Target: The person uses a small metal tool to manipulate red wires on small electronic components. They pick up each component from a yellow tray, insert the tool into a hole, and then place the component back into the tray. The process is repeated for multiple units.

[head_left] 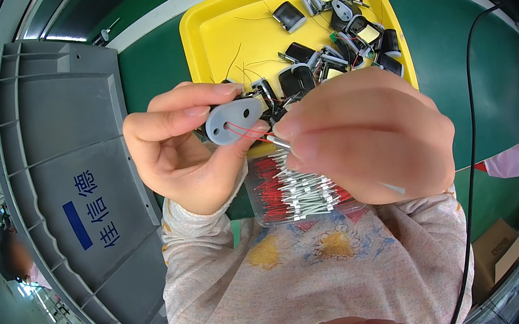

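Observation:
My left hand (172, 148) pinches a small grey oval end cap (217, 116) with several holes, its face turned toward me. Two thin red wires (247, 131) run from one of the holes to a slim silver-and-white component (280, 142). That component sits between the thumb and fingers of my right hand (371, 137), which is slightly blurred. Just below both hands is a clear plastic box (258, 211) of similar white parts with red leads (305, 188). Whatever is attached behind the cap is mostly hidden by my fingers.
A yellow tray (209, 31) holds several black-and-grey assemblies (363, 30) with loose thin wires. It rests on a green table (444, 72). At the left stands a large grey crate (61, 99). A black cable (470, 95) hangs at the right, near cardboard boxes (498, 255).

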`<state>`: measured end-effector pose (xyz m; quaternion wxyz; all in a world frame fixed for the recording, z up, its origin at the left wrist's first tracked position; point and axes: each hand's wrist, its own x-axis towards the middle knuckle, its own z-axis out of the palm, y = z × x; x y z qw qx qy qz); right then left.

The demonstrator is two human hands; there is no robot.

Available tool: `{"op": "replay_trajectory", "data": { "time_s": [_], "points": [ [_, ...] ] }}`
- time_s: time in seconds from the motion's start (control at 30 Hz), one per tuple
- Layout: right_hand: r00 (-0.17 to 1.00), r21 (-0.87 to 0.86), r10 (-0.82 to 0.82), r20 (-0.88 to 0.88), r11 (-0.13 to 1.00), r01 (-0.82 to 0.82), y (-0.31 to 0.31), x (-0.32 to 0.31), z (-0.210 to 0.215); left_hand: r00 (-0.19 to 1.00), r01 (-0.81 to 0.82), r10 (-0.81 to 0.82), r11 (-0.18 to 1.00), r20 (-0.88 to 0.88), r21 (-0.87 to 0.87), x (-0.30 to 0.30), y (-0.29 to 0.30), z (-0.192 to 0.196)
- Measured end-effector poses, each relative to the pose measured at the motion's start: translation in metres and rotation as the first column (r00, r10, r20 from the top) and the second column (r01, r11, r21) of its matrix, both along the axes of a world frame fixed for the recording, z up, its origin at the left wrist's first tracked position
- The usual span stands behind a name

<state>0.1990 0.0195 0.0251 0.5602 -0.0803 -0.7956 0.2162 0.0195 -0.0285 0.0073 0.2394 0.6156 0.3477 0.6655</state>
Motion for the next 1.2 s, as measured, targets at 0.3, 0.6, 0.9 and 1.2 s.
{"op": "replay_trajectory", "data": {
  "time_s": [0.3, 0.6, 0.9, 1.2],
  "points": [
    [0.998, -0.062, 0.052, -0.017, 0.997, -0.053, 0.0031, 0.001, -0.0029, 0.999, -0.032, 0.032, 0.999, -0.023, -0.014, 0.0005, -0.0007, 0.0002],
    [0.998, -0.097, 0.046, -0.038, 0.994, -0.049, 0.0027, 0.0016, -0.0037, 0.999, -0.042, 0.042, 0.999, 0.008, -0.025, 0.0017, -0.0021, 0.0008],
    [0.999, -0.074, 0.032, -0.005, 0.997, -0.033, 0.0029, 0.0007, -0.0038, 0.997, -0.071, 0.071, 0.997, -0.013, 0.018, 0.0025, -0.0006, -0.0008],
    [0.998, -0.125, 0.068, -0.01, 0.99, -0.069, 0.0026, 0.0024, -0.0032, 0.997, -0.068, 0.07, 0.997, -0.045, 0.046, 0.0017, 0.0003, -0.0011]
  ]
}}
